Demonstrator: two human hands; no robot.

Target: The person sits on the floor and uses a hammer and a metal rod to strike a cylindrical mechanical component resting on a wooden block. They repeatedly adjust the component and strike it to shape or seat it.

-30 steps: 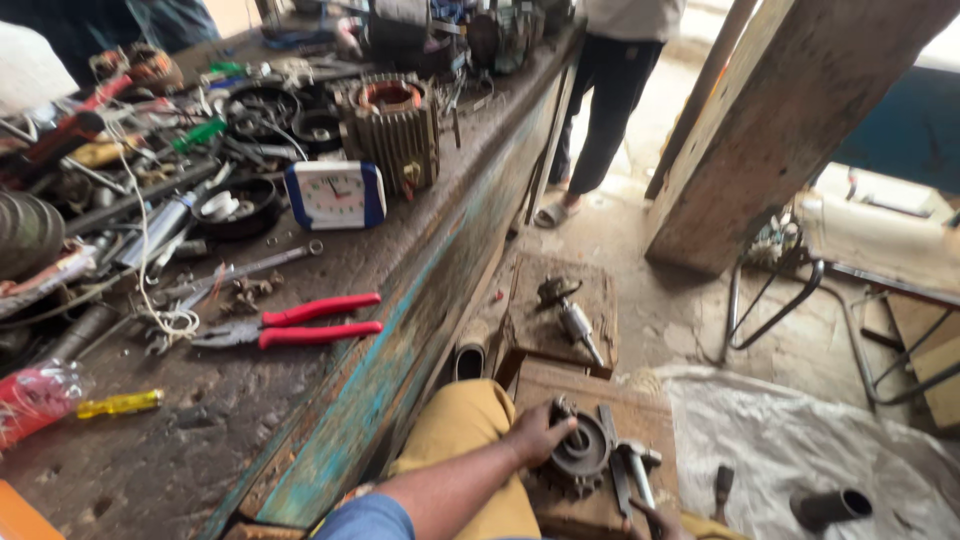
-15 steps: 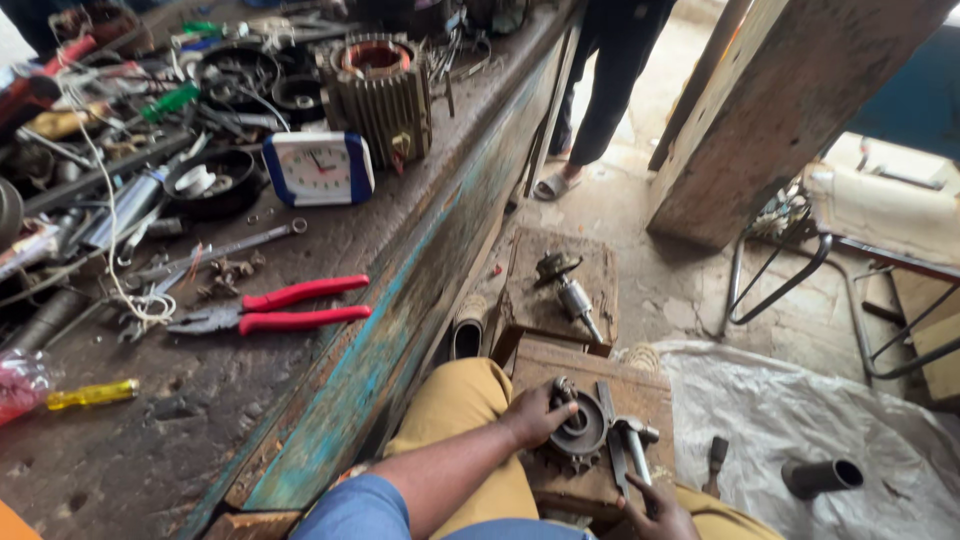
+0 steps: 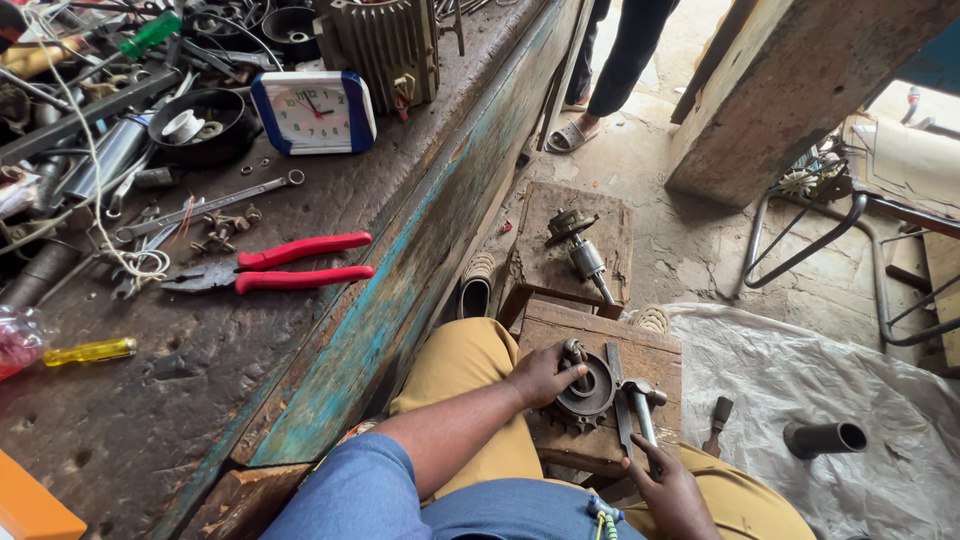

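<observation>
Workbench (image 3: pixel 330 330), black bowl (image 3: pixel 195 125) w/ tape roll (image 3: pixel 182 125)

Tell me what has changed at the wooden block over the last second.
The right hand has come into view and closed on the hammer handle. The left hand stays on the round metal part atop the wooden block. The red pliers lie unmoved on the bench.

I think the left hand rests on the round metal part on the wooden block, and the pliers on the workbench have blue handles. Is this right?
Not quite. The head view shows the pliers on the workbench have red handles, not blue. The rest holds: the left hand rests on the round metal part on the wooden block.
</observation>
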